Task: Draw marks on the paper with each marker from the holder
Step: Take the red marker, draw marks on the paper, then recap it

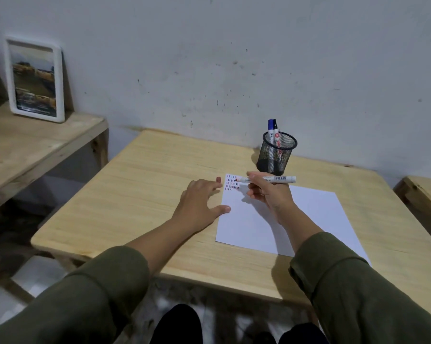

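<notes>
A white sheet of paper (308, 219) lies on the wooden table (147, 189), with rows of short red and dark marks (232, 184) at its far left corner. My right hand (266, 192) grips a white marker (269, 179) held level, its uncapped tip over those marks. My left hand (200, 202) rests flat on the table, fingers spread, thumb touching the paper's left edge. A small red cap (218, 179) sits by its fingertips. Behind the paper stands a black mesh holder (276, 155) with a blue-capped marker (270, 127) and a dark-capped marker (274, 125) upright inside.
A grey wall runs close behind the table. To the left, a lower wooden shelf (35, 150) carries a white-framed picture (34, 79) leaning on the wall. Another wooden piece (425, 194) shows at the right edge. My knees are below the table's front edge.
</notes>
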The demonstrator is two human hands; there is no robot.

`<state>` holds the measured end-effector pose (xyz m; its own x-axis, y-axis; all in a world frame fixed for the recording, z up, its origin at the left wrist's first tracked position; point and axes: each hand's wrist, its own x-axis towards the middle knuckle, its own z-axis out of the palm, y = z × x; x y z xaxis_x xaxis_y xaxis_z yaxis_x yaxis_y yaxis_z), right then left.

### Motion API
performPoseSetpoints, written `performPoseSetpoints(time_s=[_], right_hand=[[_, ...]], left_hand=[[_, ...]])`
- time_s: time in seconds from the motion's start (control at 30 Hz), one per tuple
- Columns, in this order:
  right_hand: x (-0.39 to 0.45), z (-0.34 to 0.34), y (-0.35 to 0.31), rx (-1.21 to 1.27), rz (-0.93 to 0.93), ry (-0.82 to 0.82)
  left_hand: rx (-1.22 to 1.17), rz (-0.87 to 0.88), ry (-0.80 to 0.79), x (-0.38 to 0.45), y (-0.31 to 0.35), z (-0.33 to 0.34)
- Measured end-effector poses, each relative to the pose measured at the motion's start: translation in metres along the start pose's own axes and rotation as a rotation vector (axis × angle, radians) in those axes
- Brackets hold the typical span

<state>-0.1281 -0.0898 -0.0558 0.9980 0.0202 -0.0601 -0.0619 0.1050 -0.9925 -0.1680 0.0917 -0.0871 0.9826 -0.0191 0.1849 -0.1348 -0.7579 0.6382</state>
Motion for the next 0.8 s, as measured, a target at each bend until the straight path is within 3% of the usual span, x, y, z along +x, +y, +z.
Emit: performPoseSetpoints(time_s=[0.2, 0.8], right_hand=[[0.002, 0.003, 0.015, -0.029, 0.047, 0.067], [-0.005, 0.007, 0.01, -0.109, 0.016, 0.018]], left_hand=[[0.05, 0.025, -0.059, 0.001, 0.0, 0.001], [0.045, 0.024, -0.068, 0.007, -0.006, 0.003]])
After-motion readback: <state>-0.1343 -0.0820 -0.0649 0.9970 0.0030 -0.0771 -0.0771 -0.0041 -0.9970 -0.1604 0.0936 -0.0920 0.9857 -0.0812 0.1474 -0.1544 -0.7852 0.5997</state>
